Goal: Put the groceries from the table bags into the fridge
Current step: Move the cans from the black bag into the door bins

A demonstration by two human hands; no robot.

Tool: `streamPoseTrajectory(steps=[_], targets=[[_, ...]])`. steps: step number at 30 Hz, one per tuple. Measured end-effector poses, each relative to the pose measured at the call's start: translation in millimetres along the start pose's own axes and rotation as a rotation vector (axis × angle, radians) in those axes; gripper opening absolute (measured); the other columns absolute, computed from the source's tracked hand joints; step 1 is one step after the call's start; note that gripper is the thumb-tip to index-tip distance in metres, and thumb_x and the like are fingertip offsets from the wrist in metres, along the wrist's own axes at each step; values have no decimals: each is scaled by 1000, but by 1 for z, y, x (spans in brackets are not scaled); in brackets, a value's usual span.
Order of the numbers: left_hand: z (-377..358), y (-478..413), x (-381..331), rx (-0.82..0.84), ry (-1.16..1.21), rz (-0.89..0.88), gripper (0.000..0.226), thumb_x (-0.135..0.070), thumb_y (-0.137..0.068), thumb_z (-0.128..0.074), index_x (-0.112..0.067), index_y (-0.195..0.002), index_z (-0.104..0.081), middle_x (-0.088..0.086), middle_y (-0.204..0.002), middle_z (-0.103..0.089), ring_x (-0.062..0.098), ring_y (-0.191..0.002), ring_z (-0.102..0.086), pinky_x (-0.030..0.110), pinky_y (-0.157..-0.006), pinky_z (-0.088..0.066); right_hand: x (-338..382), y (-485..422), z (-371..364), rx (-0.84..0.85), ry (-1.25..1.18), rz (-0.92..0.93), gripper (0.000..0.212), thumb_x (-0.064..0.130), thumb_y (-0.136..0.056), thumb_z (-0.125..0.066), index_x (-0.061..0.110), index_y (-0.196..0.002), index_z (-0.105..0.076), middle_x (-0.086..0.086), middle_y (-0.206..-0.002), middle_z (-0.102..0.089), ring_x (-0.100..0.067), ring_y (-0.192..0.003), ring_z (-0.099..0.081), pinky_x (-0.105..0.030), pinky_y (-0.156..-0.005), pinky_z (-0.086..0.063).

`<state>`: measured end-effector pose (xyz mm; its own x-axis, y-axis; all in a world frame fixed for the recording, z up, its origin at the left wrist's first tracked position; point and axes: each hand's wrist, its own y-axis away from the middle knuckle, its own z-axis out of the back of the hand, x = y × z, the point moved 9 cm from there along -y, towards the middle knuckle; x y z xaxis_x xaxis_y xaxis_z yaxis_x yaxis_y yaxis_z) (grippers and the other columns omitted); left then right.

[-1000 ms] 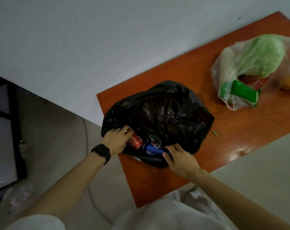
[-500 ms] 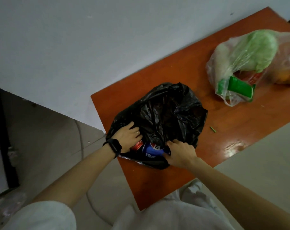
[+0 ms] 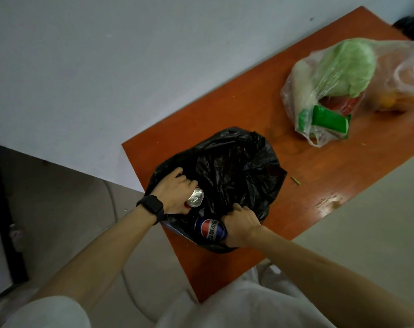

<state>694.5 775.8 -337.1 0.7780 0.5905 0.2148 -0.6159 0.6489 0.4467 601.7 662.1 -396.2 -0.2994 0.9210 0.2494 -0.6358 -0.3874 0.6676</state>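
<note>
Black bag lying at the table corner, mouth open toward the person. Left hand, inside the mouth, fingers curled round a red can with its silver top showing. Right hand clenches the bag's rim; a blue can lies just to its left. Beyond the right hand, well apart, a clear bag holds a cabbage and a green packet.

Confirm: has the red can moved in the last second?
Yes. The left hand has tipped the red can up on end, slightly farther in from the left edge of the table.
</note>
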Motion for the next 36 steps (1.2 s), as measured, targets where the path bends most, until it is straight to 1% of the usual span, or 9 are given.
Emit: streamPoseTrajectory(steps=[4,6,11,14,19,21,25,31,36], targets=[[13,2,1,-76,42,33,77,-68,-74,-58,-14,-128,-50,2,-106,-69,20,-103,-61,37,-108,-24,-13,12,24,-128,-80,-26,54,71,-73,-54,26,-100,-65,3,-99,-66,-25,-112,-46,-40,-97,-39],[18,0,-1,-101,65,52,76,-69,-73,-56,-15,-126,-51,1,-103,-70,20,-101,-62,37,-107,-24,-17,18,40,-198,-122,-44,63,74,-74,-51,23,-108,-62,1,-106,-65,-26,-110,-52,-42,-95,-41],[23,-1,-2,-137,211,148,78,-72,-74,-53,-18,-129,-49,-1,-101,-69,18,-100,-61,38,-110,-19,-34,27,57,-245,-361,-75,79,58,-82,-63,22,-147,-36,-4,-134,-56,-29,-113,-61,-42,-94,-51],[21,-4,0,-134,303,212,78,-72,-74,-56,-20,-131,-47,-2,-103,-67,15,-101,-60,37,-111,-16,-50,37,64,-353,-527,-118,84,49,-80,-75,23,-149,-33,-1,-145,-47,-27,-124,-55,-41,-103,-47],[14,-5,-3,-122,378,266,77,-73,-74,-60,-22,-130,-47,-3,-104,-66,14,-101,-59,38,-112,-18,-62,48,72,-483,-640,-113,83,41,-80,-80,24,-148,-35,1,-148,-45,-22,-130,-50,-35,-104,-46],[11,-4,-6,-118,384,281,77,-74,-74,-59,-23,-130,-46,-3,-106,-66,15,-104,-59,39,-112,-19,-62,52,72,-514,-573,-95,79,40,-81,-80,22,-147,-40,1,-146,-48,-22,-133,-46,-37,-107,-42],[8,-1,-10,-101,394,309,78,-72,-77,-58,-21,-134,-43,-2,-113,-66,18,-111,-57,42,-112,-21,-49,52,80,-637,-59,-53,72,49,-72,-79,24,-135,-55,3,-130,-62,-26,-125,-48,-42,-100,-41],[4,-4,-12,-56,384,332,77,-67,-79,-60,-24,-138,-36,1,-116,-64,23,-113,-54,40,-103,-27,-30,21,77,-274,239,-112,76,48,-83,-71,20,-144,-37,-9,-135,-48,-35,-123,-44,-44,-100,-41],[10,-7,-8,-43,401,339,71,-62,-75,-67,-25,-131,-42,-3,-108,-67,22,-108,-55,39,-101,-28,-32,19,98,-233,211,-119,62,52,-78,-74,17,-124,-52,-5,-115,-61,-30,-110,-56,-39,-84,-49]])
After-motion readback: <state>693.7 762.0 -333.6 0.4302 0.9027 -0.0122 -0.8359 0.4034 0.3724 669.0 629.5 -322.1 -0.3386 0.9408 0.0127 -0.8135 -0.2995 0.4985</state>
